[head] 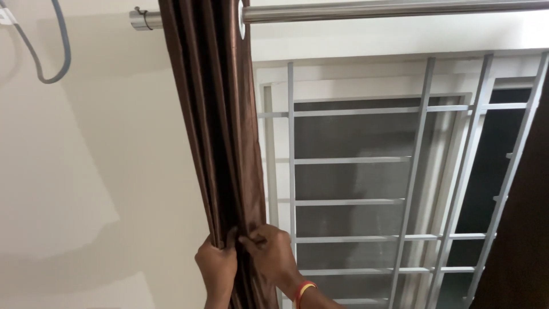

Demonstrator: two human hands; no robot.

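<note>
While both hands work at the bunched fabric, conditions are as follows.
Left hand [216, 264]: closed around the gathered folds of the brown curtain [214, 131].
Right hand [273, 254]: fingers pinching the curtain's edge, just beside the left hand; red-and-yellow band on its wrist.
Curtain: rises from both hands to the metal rod [394, 10] above.
Window grille [400, 189]: right of the hands.

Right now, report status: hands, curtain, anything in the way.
Left hand and right hand both gripping the gathered brown curtain. Curtain bunched at left end of rod. Window grille behind; nothing blocking.
</note>
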